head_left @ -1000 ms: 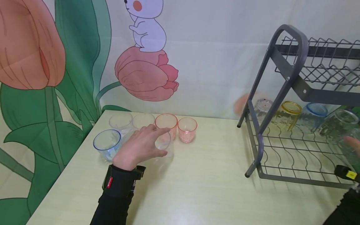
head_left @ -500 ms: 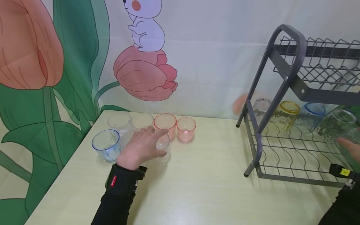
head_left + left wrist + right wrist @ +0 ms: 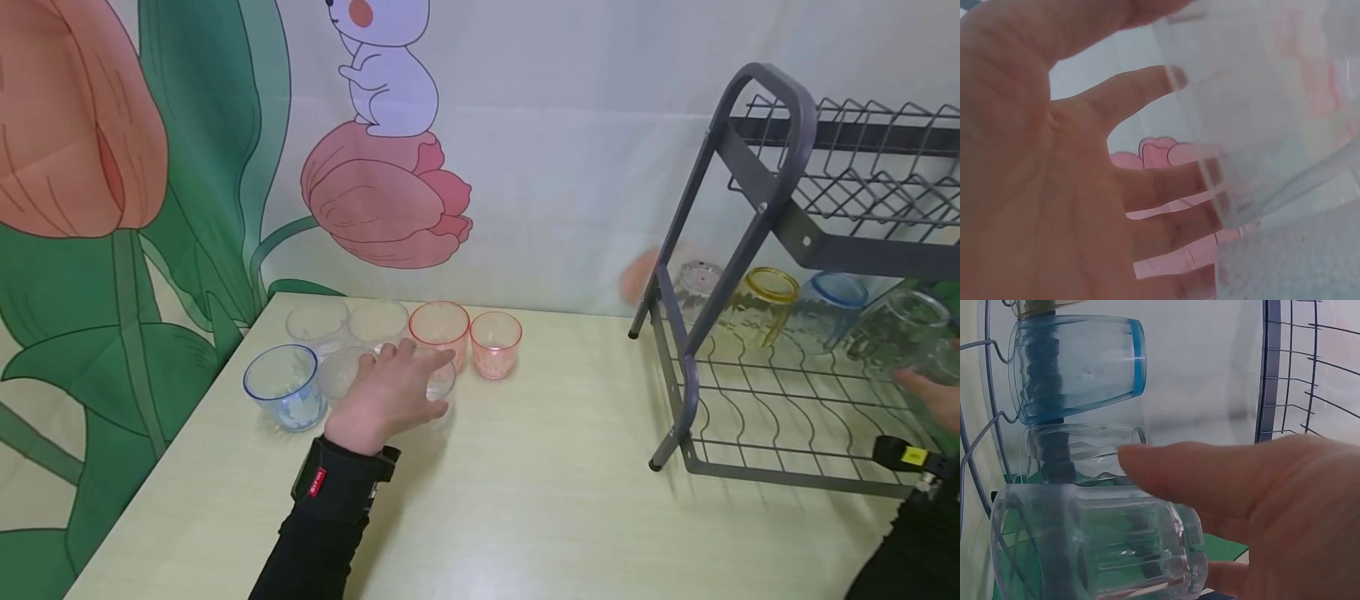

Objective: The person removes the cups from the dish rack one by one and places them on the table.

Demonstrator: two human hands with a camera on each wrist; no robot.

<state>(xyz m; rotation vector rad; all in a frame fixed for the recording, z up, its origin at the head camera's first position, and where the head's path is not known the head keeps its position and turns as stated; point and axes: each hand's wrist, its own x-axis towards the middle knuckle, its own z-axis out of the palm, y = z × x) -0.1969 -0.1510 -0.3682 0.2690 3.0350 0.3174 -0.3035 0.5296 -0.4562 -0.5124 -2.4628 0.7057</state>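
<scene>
My left hand (image 3: 386, 392) holds a clear glass (image 3: 442, 385) near its rim, thumb on one side and fingers on the other. In the left wrist view the fingers (image 3: 1172, 234) reach behind the see-through wall. Close by stand a blue-rimmed glass (image 3: 285, 387), two red-rimmed pink glasses (image 3: 497, 346) and several clear glasses (image 3: 318, 325). At the right, my right hand (image 3: 1297, 506) grips the base end of a clear ribbed glass (image 3: 1104, 544) on the rack's lower shelf. Its thumb lies along the upper side; most other fingers are hidden.
A grey two-tier wire rack (image 3: 757, 208) stands on the pale table (image 3: 525, 500). Upside-down on its lower shelf are a clear glass (image 3: 697, 287), a yellow one (image 3: 765, 304), a blue one (image 3: 828, 312) and another clear one (image 3: 900, 325). A printed cloth (image 3: 562, 167) hangs behind.
My right hand has shifted a little left into the head view, coming to the clear glass on the rack. My left hand and forearm have moved slightly right. The other glasses stay put.
</scene>
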